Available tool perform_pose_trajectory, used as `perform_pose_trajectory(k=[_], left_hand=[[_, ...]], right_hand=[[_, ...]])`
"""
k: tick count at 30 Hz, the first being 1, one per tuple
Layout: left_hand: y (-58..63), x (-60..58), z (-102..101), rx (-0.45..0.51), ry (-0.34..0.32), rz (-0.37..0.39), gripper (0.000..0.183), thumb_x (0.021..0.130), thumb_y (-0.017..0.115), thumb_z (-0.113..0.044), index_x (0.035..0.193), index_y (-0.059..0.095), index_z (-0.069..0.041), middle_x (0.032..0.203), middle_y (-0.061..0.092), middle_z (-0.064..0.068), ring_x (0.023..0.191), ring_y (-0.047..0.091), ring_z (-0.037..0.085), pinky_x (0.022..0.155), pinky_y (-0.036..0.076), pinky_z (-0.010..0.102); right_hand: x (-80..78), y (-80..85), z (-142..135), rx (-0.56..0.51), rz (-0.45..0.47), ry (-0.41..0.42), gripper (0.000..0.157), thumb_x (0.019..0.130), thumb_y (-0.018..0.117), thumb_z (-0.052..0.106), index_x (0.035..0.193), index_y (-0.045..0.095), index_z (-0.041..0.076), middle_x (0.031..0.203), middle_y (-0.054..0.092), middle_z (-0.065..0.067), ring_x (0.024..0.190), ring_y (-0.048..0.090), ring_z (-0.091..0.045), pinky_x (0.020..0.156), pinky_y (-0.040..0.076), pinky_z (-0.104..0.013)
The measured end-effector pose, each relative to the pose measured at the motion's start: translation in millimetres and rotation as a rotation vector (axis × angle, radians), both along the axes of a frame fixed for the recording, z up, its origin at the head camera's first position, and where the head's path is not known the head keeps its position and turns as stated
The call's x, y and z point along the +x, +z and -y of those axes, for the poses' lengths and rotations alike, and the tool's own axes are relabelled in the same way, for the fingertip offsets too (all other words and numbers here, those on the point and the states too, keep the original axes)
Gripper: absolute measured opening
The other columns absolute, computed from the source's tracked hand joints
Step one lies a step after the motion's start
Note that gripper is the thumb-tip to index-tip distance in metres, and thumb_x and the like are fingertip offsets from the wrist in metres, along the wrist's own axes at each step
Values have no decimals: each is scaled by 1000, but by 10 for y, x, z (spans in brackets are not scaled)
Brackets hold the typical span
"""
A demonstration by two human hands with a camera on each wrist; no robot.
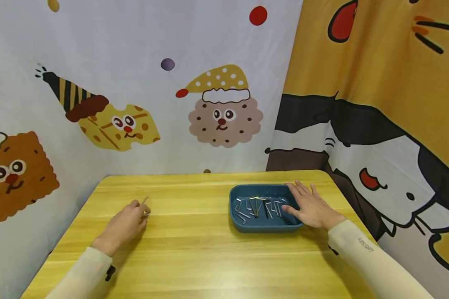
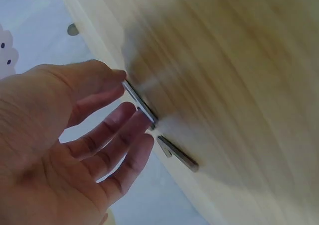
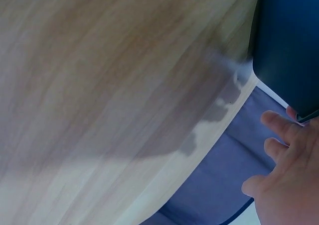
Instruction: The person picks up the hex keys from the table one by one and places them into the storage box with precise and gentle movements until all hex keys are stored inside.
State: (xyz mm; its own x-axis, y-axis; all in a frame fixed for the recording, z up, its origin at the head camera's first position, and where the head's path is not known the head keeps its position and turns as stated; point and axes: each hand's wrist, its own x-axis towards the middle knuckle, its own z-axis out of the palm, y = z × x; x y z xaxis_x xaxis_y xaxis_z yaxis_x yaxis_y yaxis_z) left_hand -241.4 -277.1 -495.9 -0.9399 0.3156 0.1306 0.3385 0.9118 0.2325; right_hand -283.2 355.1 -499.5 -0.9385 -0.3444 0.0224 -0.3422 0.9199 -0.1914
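Note:
Over the left part of the table, my left hand pinches a thin L-shaped metal hex key between thumb and fingers. Just past its fingertips in the left wrist view is a second hex key, apparently on the tabletop. My right hand rests on the right end of a blue plastic tray, fingers spread, thumb reaching over the rim. Several hex keys, silver, brass-coloured and black, lie loose in the tray. In the right wrist view the hand is beside the tray's corner, its contents hidden.
A yellow wood-grain table has rounded back corners. Behind it hangs a white curtain with cartoon figures, and an orange patterned cloth hangs close along the right side.

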Motion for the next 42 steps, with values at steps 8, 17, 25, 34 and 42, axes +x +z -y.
perform_pose_trajectory(k=[8, 17, 25, 34, 42], left_hand=[[26, -32, -162, 117, 18, 82, 31, 98, 80, 11, 129, 82, 9, 108, 74, 20, 91, 75, 25, 79, 69, 44], [-6, -41, -183, 156, -54, 67, 34, 100, 87, 0, 133, 81, 2, 121, 74, 20, 96, 76, 27, 79, 68, 41], [7, -5, -41, 21, -181, 37, 38, 105, 87, -16, 141, 82, -7, 159, 68, 26, 143, 69, 55, 110, 63, 72], [30, -4, 22, -2, -199, 137, 43, 110, 83, -17, 151, 76, -4, 161, 66, 27, 145, 68, 53, 115, 63, 67], [54, 3, 35, 4, -181, 116, 34, 109, 84, -17, 141, 80, -5, 144, 73, 20, 128, 76, 42, 106, 68, 59]], right_hand=[[-7, 31, 38, 10, 10, 5, 94, 117, 60, 61, 184, 28, 4, 189, 32, -30, 179, 22, -55, 140, 7, -86], [-11, 32, 50, 14, 17, -3, 94, 117, 61, 62, 185, 28, 6, 190, 31, -29, 179, 22, -55, 141, 7, -86], [-1, 48, 56, 12, 22, -9, 93, 117, 62, 60, 185, 27, 6, 190, 30, -29, 179, 21, -54, 141, 6, -86], [1, 19, 27, 20, 22, -7, 93, 117, 60, 61, 185, 26, 7, 190, 30, -30, 179, 22, -55, 140, 6, -86], [-18, 17, 40, 15, 28, -9, 93, 117, 60, 61, 185, 26, 6, 190, 30, -31, 179, 21, -56, 140, 5, -87]])
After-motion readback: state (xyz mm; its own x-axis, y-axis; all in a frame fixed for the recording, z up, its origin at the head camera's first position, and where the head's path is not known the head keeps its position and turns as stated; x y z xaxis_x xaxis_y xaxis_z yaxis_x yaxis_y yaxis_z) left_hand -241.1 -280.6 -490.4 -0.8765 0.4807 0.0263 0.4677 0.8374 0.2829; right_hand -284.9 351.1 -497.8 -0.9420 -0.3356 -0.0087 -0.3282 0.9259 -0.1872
